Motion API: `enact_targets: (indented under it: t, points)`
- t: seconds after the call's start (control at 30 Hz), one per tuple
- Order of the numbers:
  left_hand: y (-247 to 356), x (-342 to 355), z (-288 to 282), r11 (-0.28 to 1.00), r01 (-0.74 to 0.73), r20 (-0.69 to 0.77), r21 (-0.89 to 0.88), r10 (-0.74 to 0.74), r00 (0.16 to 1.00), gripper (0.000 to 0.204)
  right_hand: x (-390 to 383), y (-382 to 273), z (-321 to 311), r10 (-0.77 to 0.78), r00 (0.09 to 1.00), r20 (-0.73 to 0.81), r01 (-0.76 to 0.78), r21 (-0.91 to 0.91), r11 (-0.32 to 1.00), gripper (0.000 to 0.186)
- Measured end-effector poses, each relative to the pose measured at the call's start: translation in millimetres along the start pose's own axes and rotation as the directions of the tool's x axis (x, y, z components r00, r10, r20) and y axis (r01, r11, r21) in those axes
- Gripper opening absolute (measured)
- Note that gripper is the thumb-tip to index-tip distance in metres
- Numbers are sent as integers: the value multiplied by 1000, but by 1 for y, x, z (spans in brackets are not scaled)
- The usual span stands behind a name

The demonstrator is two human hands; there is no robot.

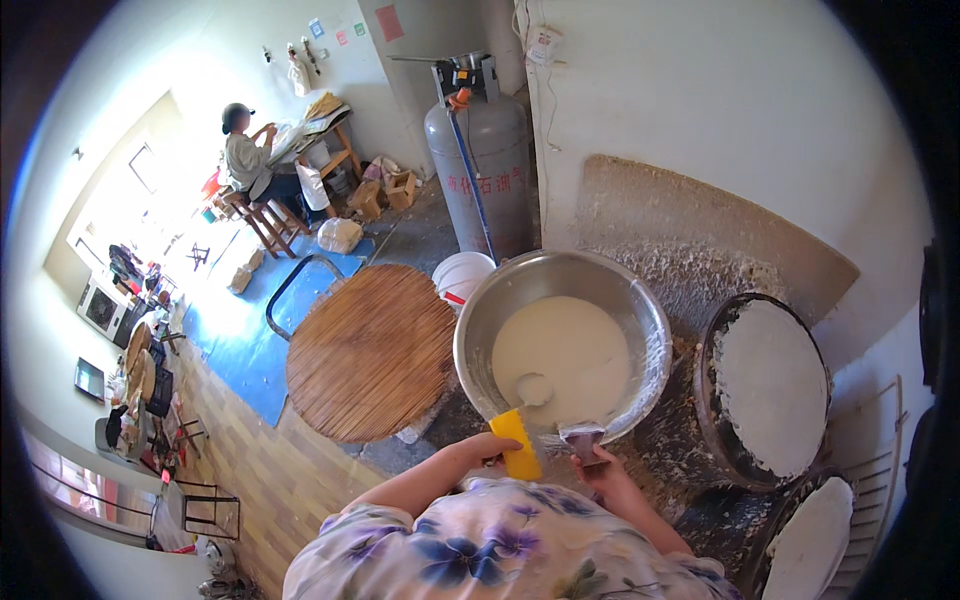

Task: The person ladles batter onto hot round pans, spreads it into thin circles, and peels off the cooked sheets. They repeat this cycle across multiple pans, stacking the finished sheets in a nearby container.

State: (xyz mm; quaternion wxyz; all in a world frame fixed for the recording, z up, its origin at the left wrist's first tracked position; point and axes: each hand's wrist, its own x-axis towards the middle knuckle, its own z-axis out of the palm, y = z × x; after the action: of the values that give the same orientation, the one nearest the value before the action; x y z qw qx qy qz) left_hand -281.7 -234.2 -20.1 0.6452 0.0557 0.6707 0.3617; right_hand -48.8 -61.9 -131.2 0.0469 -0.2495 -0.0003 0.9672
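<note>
My left hand [485,450] is closed on a yellow flat scraper [521,441] at the near rim of a wide steel bowl [470,340]. My right hand [602,468] grips a small brown tool [583,445] smeared with white, just below the rim; its exact kind is unclear. Pale, creamy liquid [570,350] fills the lower part of the bowl, with a small round ripple or drip near the front. On the right are two round dark pans [760,385] [810,535], each with a white layer spread on it.
A round slatted wooden board [370,350] is left of the bowl, with a white bucket [462,275] and grey gas cylinder [478,170] behind. A person [250,160] sits at a worktable back left, near a blue mat [220,330]. A splattered wall panel [700,215] stands behind the pans.
</note>
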Motion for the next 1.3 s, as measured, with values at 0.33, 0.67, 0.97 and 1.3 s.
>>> enact_targets:
  t: [0.33, 0.67, 0.97, 1.3]
  points:
    - [-21, 22, -18, 989, -147, 87, -7, 147, 985, 27, -91, 56, -57, -203, 879, -432, 171, -113, 979, 29]
    - [35, -54, 12, 806, -589, -284, 67, 581, 763, 35, -159, 63, -159, -171, 889, -424, 104, -177, 979, 26]
    - [53, -75, 161, 868, -495, 2, -42, 496, 869, 38, -239, 56, -135, -405, 898, -173, 294, -447, 845, 22]
    - [-1, -63, 423, 879, -462, 520, 122, 340, 784, 42, -394, 32, 12, -877, 220, 428, -364, -798, -481, 79]
